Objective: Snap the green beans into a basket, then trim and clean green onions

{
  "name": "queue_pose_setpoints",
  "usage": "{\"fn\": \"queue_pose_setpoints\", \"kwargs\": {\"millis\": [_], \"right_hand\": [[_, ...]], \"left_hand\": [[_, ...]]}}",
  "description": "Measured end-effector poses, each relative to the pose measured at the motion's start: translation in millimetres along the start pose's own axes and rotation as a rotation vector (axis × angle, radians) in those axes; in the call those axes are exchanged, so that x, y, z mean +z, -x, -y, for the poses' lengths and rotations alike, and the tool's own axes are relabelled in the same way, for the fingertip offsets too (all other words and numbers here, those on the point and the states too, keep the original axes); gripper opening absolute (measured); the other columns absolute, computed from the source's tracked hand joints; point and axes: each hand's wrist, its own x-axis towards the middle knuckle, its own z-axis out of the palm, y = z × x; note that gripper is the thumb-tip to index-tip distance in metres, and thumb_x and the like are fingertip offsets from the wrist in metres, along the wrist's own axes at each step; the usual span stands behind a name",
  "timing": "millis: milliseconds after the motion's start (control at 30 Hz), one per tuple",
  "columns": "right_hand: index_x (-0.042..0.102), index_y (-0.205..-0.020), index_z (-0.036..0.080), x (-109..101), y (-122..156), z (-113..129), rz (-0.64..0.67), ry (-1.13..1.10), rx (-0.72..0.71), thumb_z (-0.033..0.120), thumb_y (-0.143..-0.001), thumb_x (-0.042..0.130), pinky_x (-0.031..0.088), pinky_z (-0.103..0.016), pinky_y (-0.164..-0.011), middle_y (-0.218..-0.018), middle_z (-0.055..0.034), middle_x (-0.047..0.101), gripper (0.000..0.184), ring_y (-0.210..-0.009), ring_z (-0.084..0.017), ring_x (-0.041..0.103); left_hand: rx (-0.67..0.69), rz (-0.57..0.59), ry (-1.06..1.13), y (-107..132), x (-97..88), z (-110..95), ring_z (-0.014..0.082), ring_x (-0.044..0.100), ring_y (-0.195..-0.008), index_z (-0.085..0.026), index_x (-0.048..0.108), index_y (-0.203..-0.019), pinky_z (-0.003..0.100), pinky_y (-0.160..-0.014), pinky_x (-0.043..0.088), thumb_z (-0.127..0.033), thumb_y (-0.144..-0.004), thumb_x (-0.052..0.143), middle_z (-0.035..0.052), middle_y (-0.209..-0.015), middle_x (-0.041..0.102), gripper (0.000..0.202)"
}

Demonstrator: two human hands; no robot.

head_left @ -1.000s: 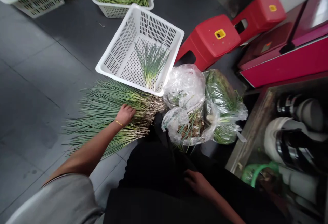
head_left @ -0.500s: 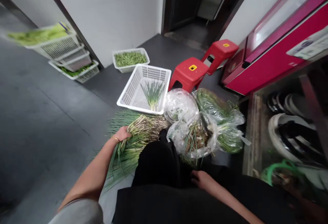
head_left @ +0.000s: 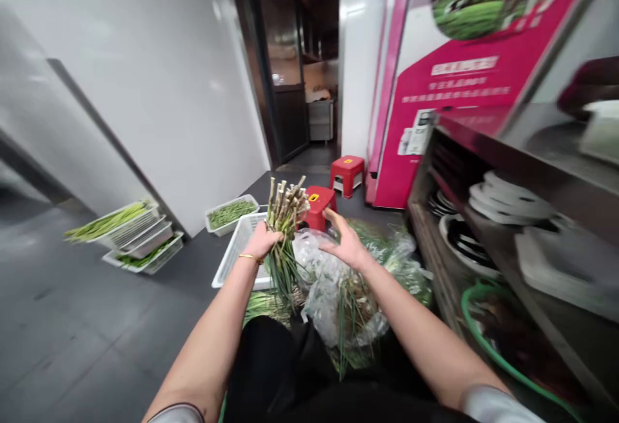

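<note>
My left hand [head_left: 264,241] is closed around a bunch of scallions [head_left: 286,213], raised with the pale root ends up and the green leaves hanging down. To its right, my right hand [head_left: 347,242] is open, thumb and fingers apart, holding nothing. Behind the left hand stands a white plastic basket [head_left: 231,262], partly hidden by the bunch. More scallions [head_left: 264,307] lie on the floor below, mostly covered by my arm and knee. Under my right hand, a clear plastic bag [head_left: 320,291] holds brownish trimmings with some long green leaves.
Red stools [head_left: 347,166] stand ahead near a doorway. A basket of green pods [head_left: 233,212] sits by the wall, with stacked vegetable baskets [head_left: 140,242] further left. On the right is a shelf with plates [head_left: 503,200] and a green-rimmed basket [head_left: 471,320].
My left hand has lifted a bunch of scallions from the floor pile and turned it roots up. My right hand has risen from my lap towards it and opened. The view has tilted upward.
</note>
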Motion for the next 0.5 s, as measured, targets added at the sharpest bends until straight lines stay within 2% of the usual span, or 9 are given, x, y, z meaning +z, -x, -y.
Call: {"fn": "queue_pose_setpoints", "kwargs": {"millis": [67, 133, 233, 300, 367, 433, 500], "right_hand": [[0.037, -0.136, 0.019, -13.9, -11.2, 5.0, -0.046, -0.115, -0.012, 0.042, -0.059, 0.078, 0.032, -0.043, -0.108, -0.134, -0.0119, 0.05, 0.09, -0.128, -0.027, 0.043], [0.043, -0.13, 0.02, -20.2, -6.8, -7.7, 0.005, -0.308, 0.057, 0.042, -0.057, 0.079, 0.04, -0.041, -0.101, -0.12, -0.0087, 0.061, 0.084, -0.118, -0.025, 0.053], [0.053, -0.107, 0.019, -13.8, 18.6, -50.6, 0.016, -0.656, 0.315, 0.04, -0.055, 0.078, 0.052, -0.036, -0.079, -0.084, -0.0029, 0.07, 0.061, -0.088, -0.023, 0.067], [0.053, -0.09, 0.019, -6.6, 36.2, -82.5, -0.085, -0.804, 0.514, 0.038, -0.052, 0.078, 0.054, -0.032, -0.06, -0.063, 0.0014, 0.065, 0.049, -0.065, -0.021, 0.067], [0.051, -0.081, 0.019, -6.4, 45.4, -108.5, -0.204, -0.825, 0.633, 0.034, -0.049, 0.078, 0.05, -0.029, -0.048, -0.053, 0.0035, 0.06, 0.044, -0.051, -0.018, 0.062], [0.051, -0.079, 0.018, -17.9, 43.9, -126.7, -0.294, -0.753, 0.673, 0.031, -0.048, 0.078, 0.048, -0.028, -0.045, -0.051, 0.0038, 0.059, 0.043, -0.047, -0.017, 0.059], [0.052, -0.079, 0.018, -38.0, 35.8, -138.8, -0.373, -0.652, 0.662, 0.031, -0.049, 0.078, 0.048, -0.027, -0.046, -0.051, 0.0043, 0.059, 0.042, -0.047, -0.016, 0.059]], "left_hand": [[-0.012, 0.156, 0.06, -3.1, 54.9, 13.7, 0.0166, 0.057, -0.059, -0.013, 0.062, -0.071, 0.028, -0.057, 0.048, -0.014, -0.046, 0.059, 0.0012, -0.062, 0.062, 0.025], [-0.106, 0.27, 0.146, 1.7, 100.9, 43.7, 0.0155, 0.056, -0.057, -0.015, 0.061, -0.072, 0.028, -0.056, 0.047, -0.013, -0.045, 0.06, -0.0008, -0.061, 0.061, 0.027], [-0.343, 0.361, 0.242, 15.5, 145.3, 96.8, 0.0151, 0.056, -0.056, -0.017, 0.061, -0.077, 0.029, -0.057, 0.048, -0.012, -0.045, 0.062, -0.0017, -0.062, 0.062, 0.033], [-0.467, 0.42, 0.251, 20.6, 157.8, 125.1, 0.0152, 0.057, -0.059, -0.016, 0.062, -0.078, 0.03, -0.06, 0.048, -0.011, -0.044, 0.063, -0.0012, -0.064, 0.063, 0.034], [-0.526, 0.475, 0.266, 17.2, 159.0, 144.1, 0.0152, 0.059, -0.064, -0.015, 0.064, -0.08, 0.029, -0.065, 0.049, -0.009, -0.043, 0.064, -0.0009, -0.067, 0.065, 0.037], [-0.553, 0.472, 0.344, 5.1, 152.5, 155.5, 0.0158, 0.061, -0.072, -0.015, 0.066, -0.085, 0.028, -0.069, 0.049, -0.007, -0.043, 0.063, 0.0, -0.073, 0.068, 0.042], [-0.583, 0.408, 0.469, -12.3, 142.3, 162.7, 0.0175, 0.063, -0.08, -0.014, 0.066, -0.09, 0.029, -0.072, 0.05, -0.008, -0.045, 0.062, 0.0033, -0.081, 0.07, 0.046]]}}
